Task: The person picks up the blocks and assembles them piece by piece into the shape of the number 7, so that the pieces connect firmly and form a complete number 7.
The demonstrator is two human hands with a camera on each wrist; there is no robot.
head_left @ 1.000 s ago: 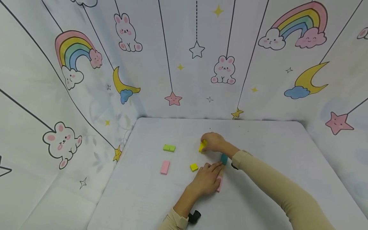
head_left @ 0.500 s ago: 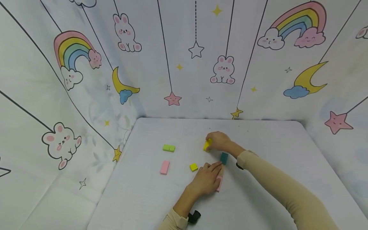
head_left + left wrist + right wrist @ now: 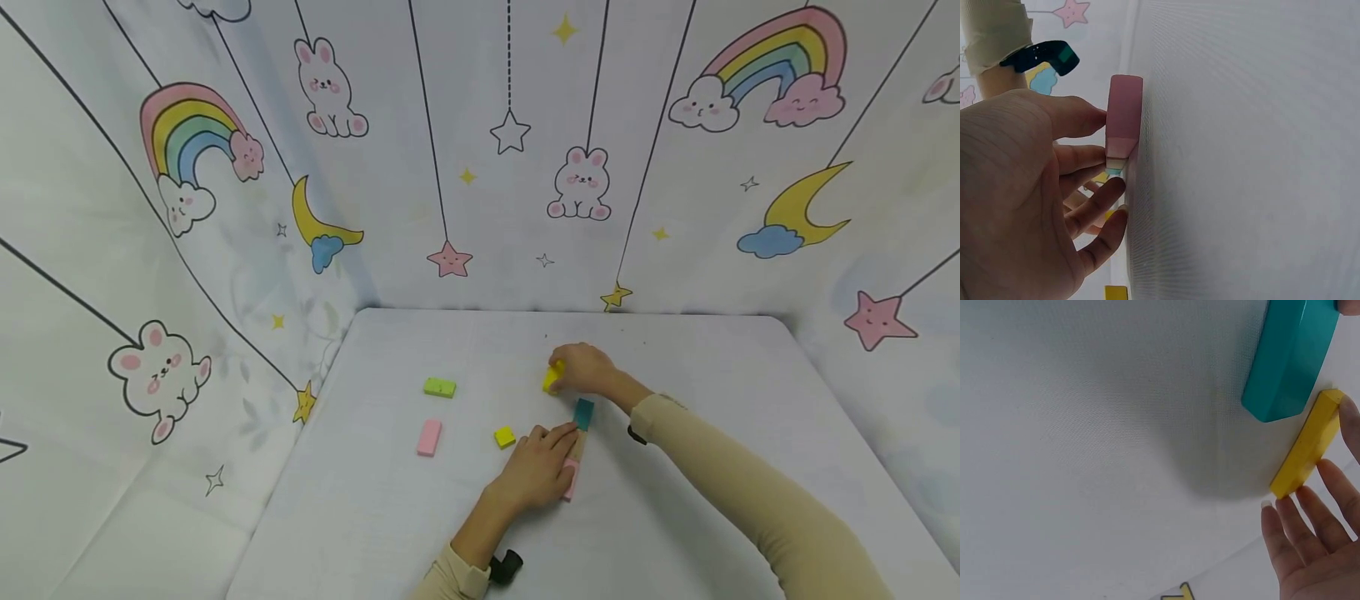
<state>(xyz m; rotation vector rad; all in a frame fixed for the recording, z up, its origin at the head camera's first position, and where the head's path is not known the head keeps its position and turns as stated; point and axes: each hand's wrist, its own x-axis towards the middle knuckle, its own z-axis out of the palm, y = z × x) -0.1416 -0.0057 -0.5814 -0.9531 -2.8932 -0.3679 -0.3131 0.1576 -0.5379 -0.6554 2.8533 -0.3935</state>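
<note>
A teal block (image 3: 583,414), a plain wooden block (image 3: 579,444) and a pink block (image 3: 572,479) stand end to end in a slanting row on the white tabletop. Along the row's left side rests my left hand (image 3: 534,469); its thumb touches the pink block (image 3: 1125,106) and its fingers reach forward beside the other two. My right hand (image 3: 590,369) pinches a long yellow block (image 3: 552,378) just beyond the teal end. In the right wrist view, the yellow block (image 3: 1307,445) lies between thumb and fingertips, apart from the teal block (image 3: 1294,362).
Left of the hands lie a small yellow block (image 3: 505,437), a loose pink block (image 3: 430,437) and a green block (image 3: 439,387). The white tabletop (image 3: 712,392) ends at the back against a printed cloth wall (image 3: 510,217).
My right hand has moved to the right with the yellow block, closer to the row's teal end. The left hand has stayed against the row.
</note>
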